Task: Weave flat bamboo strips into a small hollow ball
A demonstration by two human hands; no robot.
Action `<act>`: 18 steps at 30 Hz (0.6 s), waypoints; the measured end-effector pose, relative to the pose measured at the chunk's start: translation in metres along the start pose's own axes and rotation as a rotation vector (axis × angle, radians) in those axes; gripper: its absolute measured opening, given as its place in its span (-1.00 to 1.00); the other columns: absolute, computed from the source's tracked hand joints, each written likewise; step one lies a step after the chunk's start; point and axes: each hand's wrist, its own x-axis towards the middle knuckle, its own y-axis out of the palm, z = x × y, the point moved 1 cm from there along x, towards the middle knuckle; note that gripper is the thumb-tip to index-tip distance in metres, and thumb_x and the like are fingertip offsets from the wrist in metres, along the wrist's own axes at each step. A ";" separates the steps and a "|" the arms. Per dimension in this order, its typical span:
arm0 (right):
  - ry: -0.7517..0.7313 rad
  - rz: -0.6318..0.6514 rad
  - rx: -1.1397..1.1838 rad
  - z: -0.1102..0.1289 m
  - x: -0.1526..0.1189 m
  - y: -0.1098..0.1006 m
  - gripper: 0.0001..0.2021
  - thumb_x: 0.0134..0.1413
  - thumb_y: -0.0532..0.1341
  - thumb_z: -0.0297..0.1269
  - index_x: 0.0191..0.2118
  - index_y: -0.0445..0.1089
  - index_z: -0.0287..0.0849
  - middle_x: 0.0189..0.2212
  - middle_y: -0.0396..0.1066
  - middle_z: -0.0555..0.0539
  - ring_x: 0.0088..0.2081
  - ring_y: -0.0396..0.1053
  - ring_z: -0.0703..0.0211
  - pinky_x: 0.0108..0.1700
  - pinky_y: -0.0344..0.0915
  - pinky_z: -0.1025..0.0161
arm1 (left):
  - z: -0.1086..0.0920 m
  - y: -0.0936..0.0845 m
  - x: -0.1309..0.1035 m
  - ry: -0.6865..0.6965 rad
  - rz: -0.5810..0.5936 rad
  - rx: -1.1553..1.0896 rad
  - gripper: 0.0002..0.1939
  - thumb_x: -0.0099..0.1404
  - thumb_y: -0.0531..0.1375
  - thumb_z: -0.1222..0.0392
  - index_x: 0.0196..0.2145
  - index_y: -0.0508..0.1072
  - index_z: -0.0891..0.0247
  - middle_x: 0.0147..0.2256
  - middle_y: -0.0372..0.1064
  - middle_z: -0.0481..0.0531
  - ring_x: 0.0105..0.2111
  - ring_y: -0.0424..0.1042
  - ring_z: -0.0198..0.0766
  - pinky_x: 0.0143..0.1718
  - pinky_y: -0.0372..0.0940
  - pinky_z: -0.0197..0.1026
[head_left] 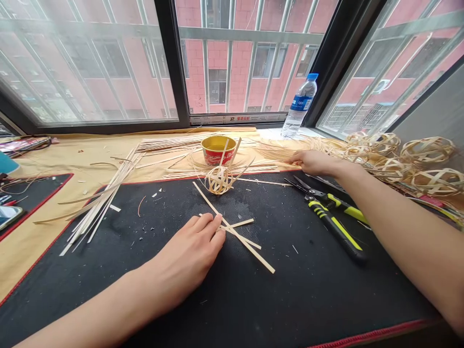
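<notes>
My left hand [203, 241] rests on the black mat, its thumb and fingers closed on a few flat bamboo strips [253, 249] that cross one another. Stretched out to the back right, my right hand [310, 162] has its fingers pinched together at the edge of a bundle of thin bamboo strips [271, 149]. How many strips it grips does not show. Just beyond my left hand sits a small woven bamboo ball [219, 181] with loose strip ends sticking up. Behind that ball stands a red and gold tub [212, 157].
Pliers-like cutters [335, 229] with black and yellow handles lie open below my right forearm. Several woven balls [427, 150] crowd the right side. Loose strips [105, 203] lie left. A water bottle [300, 106] stands by the window; a phone [10, 215] is far left.
</notes>
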 end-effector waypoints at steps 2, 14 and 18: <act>0.017 0.011 -0.022 0.004 0.009 -0.002 -0.40 -0.10 0.08 -0.64 0.12 0.36 -0.17 0.09 0.37 -0.12 0.02 0.37 0.05 -0.03 0.32 0.28 | 0.000 0.000 0.000 -0.003 0.007 0.000 -0.72 0.31 0.01 0.40 -0.05 0.35 0.38 0.11 0.26 0.24 0.02 0.27 -0.01 -0.01 0.29 -0.01; 0.149 0.109 -0.178 -0.012 -0.015 -0.022 -0.83 0.15 0.18 -0.27 -0.26 0.46 -0.23 -0.28 0.44 -0.19 -0.29 0.36 0.17 -0.31 0.23 0.25 | -0.002 0.000 0.001 0.015 -0.023 0.055 -0.72 0.30 0.01 0.42 -0.06 0.38 0.43 0.09 0.29 0.31 0.01 0.32 0.04 -0.03 0.28 0.01; 0.138 0.038 -0.132 -0.017 -0.024 -0.027 -0.94 -0.10 0.30 -0.37 -0.52 0.48 -0.21 -0.55 0.43 -0.14 -0.55 0.22 0.27 -0.47 0.01 0.24 | -0.003 -0.001 0.002 0.020 -0.031 0.053 -0.72 0.31 0.01 0.40 -0.06 0.38 0.43 0.09 0.29 0.31 0.02 0.31 0.04 -0.03 0.28 0.01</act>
